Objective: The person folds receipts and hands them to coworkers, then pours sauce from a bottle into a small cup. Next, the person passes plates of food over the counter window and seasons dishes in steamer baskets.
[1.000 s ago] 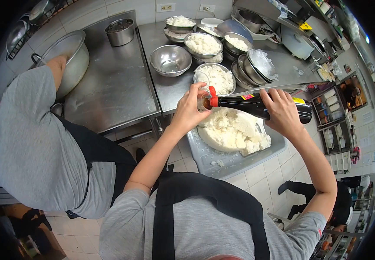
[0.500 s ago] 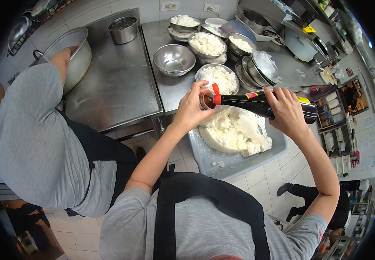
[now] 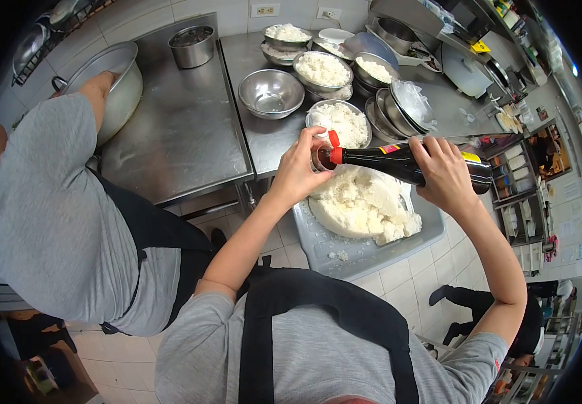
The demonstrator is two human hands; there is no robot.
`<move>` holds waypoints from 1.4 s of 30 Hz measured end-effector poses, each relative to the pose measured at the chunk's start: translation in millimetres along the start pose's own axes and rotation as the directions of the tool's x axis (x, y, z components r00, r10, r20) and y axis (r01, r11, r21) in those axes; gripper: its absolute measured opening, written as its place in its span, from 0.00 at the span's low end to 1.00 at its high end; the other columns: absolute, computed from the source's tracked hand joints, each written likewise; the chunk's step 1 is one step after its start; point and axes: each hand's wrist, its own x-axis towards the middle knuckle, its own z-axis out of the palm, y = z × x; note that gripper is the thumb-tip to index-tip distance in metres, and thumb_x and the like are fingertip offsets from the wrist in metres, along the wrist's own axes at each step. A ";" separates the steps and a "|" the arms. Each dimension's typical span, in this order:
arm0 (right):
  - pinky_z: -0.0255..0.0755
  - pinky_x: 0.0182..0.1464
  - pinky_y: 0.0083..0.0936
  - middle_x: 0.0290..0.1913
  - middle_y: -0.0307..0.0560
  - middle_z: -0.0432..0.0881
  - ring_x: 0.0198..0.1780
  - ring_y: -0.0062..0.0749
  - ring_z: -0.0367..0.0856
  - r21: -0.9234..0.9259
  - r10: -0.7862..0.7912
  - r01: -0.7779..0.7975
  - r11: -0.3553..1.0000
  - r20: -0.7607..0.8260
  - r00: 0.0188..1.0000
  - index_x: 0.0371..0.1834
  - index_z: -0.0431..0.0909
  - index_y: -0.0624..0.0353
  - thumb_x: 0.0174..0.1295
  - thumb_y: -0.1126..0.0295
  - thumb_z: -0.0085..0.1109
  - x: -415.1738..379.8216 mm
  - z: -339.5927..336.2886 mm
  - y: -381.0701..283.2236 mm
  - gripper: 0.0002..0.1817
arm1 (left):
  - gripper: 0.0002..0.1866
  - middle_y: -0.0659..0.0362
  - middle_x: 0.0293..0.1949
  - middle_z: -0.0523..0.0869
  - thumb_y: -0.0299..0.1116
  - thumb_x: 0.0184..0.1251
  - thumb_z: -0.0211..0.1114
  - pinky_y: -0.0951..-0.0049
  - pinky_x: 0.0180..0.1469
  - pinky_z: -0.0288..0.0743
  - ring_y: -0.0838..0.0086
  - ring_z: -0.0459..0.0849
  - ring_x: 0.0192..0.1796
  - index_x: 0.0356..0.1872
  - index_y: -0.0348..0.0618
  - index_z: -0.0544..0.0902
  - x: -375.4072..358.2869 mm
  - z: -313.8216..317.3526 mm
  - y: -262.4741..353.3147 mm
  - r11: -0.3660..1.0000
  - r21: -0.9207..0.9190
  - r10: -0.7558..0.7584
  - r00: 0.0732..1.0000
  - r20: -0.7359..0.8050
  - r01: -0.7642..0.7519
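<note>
The person's left hand (image 3: pixel 297 168) pinches a small clear cup (image 3: pixel 320 159) between thumb and fingers, while the right hand (image 3: pixel 446 174) wraps firmly around a dark bottle (image 3: pixel 382 160). The bottle lies tipped nearly level, its red cap (image 3: pixel 334 138) flipped up and its mouth at the cup. Both grips match those of a second ago, and the hands have barely moved; the cup seems darker inside now, though fingers and bottle mouth partly hide it. Below sits a mound of rice (image 3: pixel 355 209) in a grey tray (image 3: pixel 334 271). At left, a co-worker's arm (image 3: pixel 94 97) still reaches into a big pot (image 3: pixel 126 108).
</note>
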 end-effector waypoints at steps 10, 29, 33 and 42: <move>0.67 0.45 0.31 0.39 0.47 0.70 0.43 0.39 0.72 0.023 0.000 0.000 1.000 -0.009 1.000 0.51 0.64 0.58 0.29 0.74 0.67 3.4 -1.2 -2.8 0.38 | 0.37 0.53 0.43 0.82 0.26 0.38 0.71 0.67 0.54 0.68 0.63 0.80 0.48 0.54 0.43 0.62 -1.7 -8.3 -1.1 1.000 -0.017 -0.014 1.000 0.007 0.014; 0.69 0.44 0.35 0.37 0.49 0.71 0.44 0.44 0.73 0.357 0.076 -0.068 0.932 -0.007 0.997 0.50 0.65 0.59 0.30 0.70 0.66 17.9 10.6 -21.5 0.36 | 0.36 0.53 0.44 0.81 0.23 0.39 0.72 0.69 0.56 0.67 0.69 0.78 0.48 0.53 0.43 0.63 1.7 -42.6 1.8 0.985 -0.170 -0.043 0.998 -0.043 0.035; 0.70 0.47 0.37 0.41 0.55 0.74 0.44 0.50 0.75 0.644 0.143 -0.132 0.754 0.035 0.989 0.50 0.65 0.62 0.30 0.66 0.67 27.2 30.5 -44.4 0.37 | 0.36 0.55 0.42 0.82 0.28 0.40 0.73 0.68 0.55 0.67 0.67 0.80 0.47 0.53 0.44 0.62 9.9 -64.8 6.4 0.994 -0.107 -0.009 0.996 -0.090 0.000; 0.70 0.49 0.33 0.42 0.57 0.77 0.44 0.46 0.78 0.948 0.369 0.076 0.310 -0.193 0.909 0.51 0.63 0.64 0.30 0.63 0.72 99.2 96.2 -110.7 0.40 | 0.35 0.55 0.43 0.81 0.24 0.42 0.72 0.74 0.52 0.69 0.74 0.79 0.46 0.53 0.41 0.62 39.7 -104.3 18.5 0.996 -0.030 0.071 0.969 -0.237 -0.081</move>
